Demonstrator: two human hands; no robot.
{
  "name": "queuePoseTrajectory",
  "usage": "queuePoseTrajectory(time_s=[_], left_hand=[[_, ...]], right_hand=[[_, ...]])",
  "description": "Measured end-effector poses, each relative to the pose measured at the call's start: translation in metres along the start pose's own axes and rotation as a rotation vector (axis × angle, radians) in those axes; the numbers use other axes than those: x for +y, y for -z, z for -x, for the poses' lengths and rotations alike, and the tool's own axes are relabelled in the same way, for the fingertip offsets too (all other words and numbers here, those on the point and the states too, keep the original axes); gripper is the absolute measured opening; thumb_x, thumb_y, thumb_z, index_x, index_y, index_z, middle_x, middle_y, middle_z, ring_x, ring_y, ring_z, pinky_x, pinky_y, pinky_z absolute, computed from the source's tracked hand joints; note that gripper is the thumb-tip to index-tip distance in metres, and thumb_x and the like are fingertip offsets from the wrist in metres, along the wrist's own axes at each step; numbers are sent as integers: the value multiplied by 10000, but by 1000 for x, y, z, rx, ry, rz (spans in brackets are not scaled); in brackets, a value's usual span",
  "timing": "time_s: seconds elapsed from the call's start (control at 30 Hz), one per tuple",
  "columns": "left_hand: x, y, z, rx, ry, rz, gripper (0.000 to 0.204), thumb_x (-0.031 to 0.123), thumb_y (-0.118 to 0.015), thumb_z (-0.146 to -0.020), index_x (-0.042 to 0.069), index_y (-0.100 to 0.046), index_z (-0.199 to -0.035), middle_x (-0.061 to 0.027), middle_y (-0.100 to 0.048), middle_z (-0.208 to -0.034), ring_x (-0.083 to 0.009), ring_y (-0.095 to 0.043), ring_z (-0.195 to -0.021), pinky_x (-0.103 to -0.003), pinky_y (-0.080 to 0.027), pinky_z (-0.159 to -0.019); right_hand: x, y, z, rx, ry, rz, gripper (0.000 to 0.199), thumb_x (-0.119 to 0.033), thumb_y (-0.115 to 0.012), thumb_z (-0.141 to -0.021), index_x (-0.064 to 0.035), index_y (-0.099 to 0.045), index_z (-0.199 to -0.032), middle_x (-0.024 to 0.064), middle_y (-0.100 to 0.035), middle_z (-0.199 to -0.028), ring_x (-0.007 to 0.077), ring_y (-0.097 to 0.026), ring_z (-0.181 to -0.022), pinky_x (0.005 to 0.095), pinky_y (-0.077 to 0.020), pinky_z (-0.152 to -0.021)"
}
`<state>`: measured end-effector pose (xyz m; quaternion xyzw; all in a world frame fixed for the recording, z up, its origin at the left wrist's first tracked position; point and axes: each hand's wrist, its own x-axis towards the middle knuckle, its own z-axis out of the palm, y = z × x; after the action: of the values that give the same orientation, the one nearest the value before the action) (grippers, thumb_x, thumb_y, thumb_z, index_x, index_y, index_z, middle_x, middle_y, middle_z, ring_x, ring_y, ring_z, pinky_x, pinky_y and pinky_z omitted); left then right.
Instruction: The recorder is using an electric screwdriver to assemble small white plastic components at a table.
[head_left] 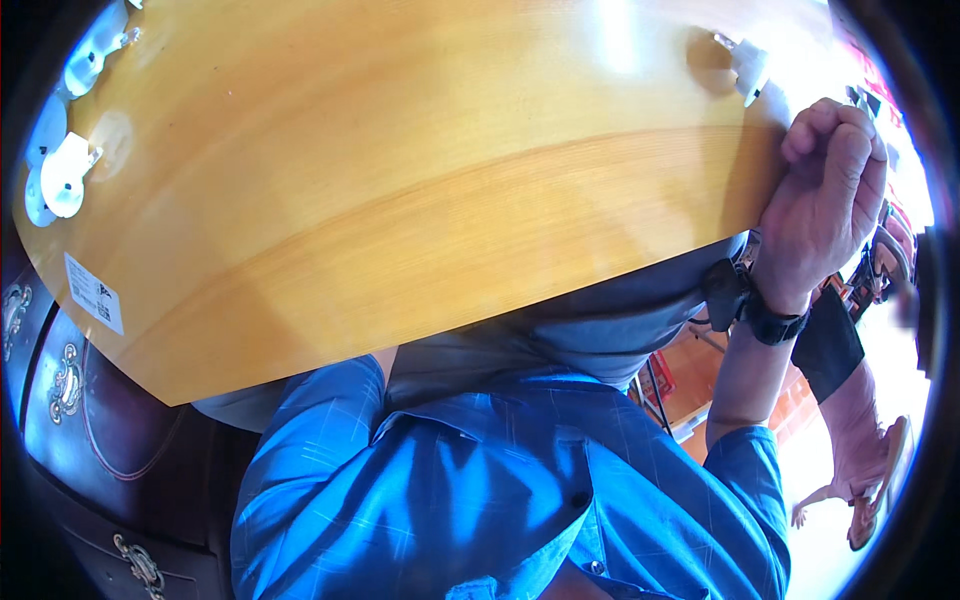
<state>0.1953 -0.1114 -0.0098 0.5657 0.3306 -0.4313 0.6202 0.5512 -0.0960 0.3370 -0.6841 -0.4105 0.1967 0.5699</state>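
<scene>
**My right hand grips the edge of a large wooden panel**

I hold a big yellow wooden panel close over my chest, filling most of the view. My right hand is at its right edge, fingers curled shut around that edge, a dark watch on the wrist. My left hand is out of sight, so I cannot tell how it stands. White plastic fittings sit along the panel's left edge, one more near my right hand, and a white label at the lower left corner. I wear a blue checked shirt. Dark carved furniture stands at my left.
</scene>
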Motion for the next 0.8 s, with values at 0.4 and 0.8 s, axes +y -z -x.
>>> queuePoseTrajectory(time_s=[0.4,0.8], left_hand=[[-5,27,19,185,-29,-44,275,209,-693,-869,35,-660,-1080,-48,-662,-783,-111,-610,-598,-261,-483,-490],[43,71,141,448,-120,124,237,183,-678,-866,30,-674,-1046,-39,-639,-767,-104,-579,-592,-265,-453,-486]], right_hand=[[7,-1,2,48,-8,-100,181,-154,-538,-1021,-1,-626,-1065,92,-648,-966,118,-551,-782,253,-465,-718],[25,-15,-11,38,-17,-254,158,-204,-594,-1000,-66,-657,-1046,8,-675,-897,53,-603,-740,191,-502,-679]])
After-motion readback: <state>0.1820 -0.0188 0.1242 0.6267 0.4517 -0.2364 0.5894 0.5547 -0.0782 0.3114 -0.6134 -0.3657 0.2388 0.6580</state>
